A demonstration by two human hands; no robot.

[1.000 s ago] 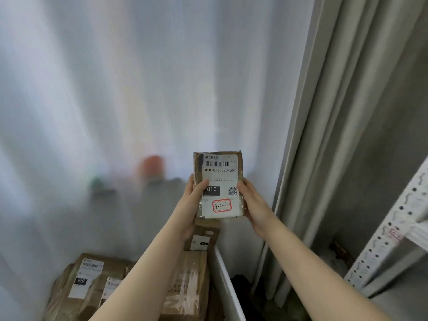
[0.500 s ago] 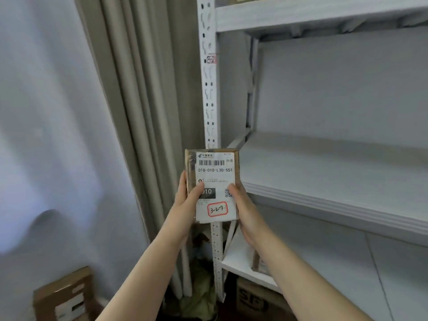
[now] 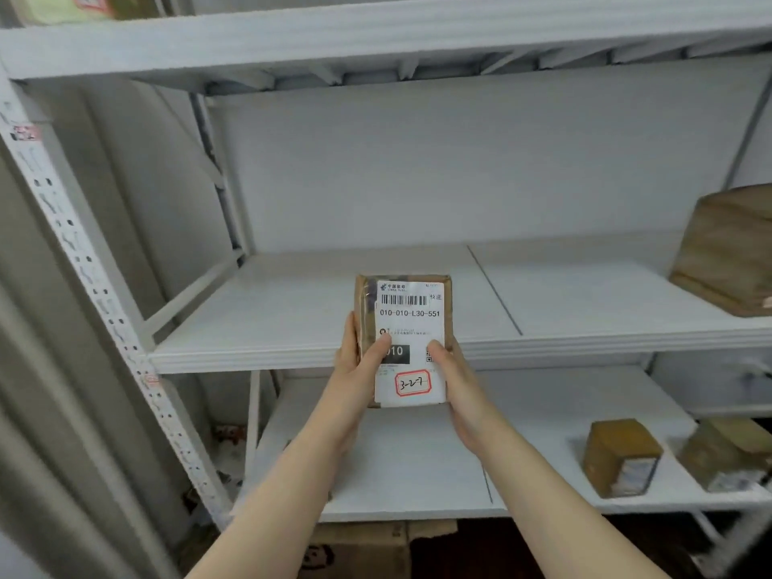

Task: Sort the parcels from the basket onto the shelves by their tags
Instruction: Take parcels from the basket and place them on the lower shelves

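head: parcel (image 3: pixel 407 323) upright, label toward camera, held in air before front edge of middle shelf (image 3: pixel 292 311). left hand (image 3: pixel 355 369) grips its left side, right hand (image 3: pixel 457 386) its right side, thumbs on label. red-ringed tag (image 3: pixel 412 383) near parcel's bottom edge. box (image 3: pixel 727 248) at shelf's right end.

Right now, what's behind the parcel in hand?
Behind the parcel: the middle shelf, its bare white board and front edge, with the lower shelf beneath. The parcel covers a stretch of that edge.
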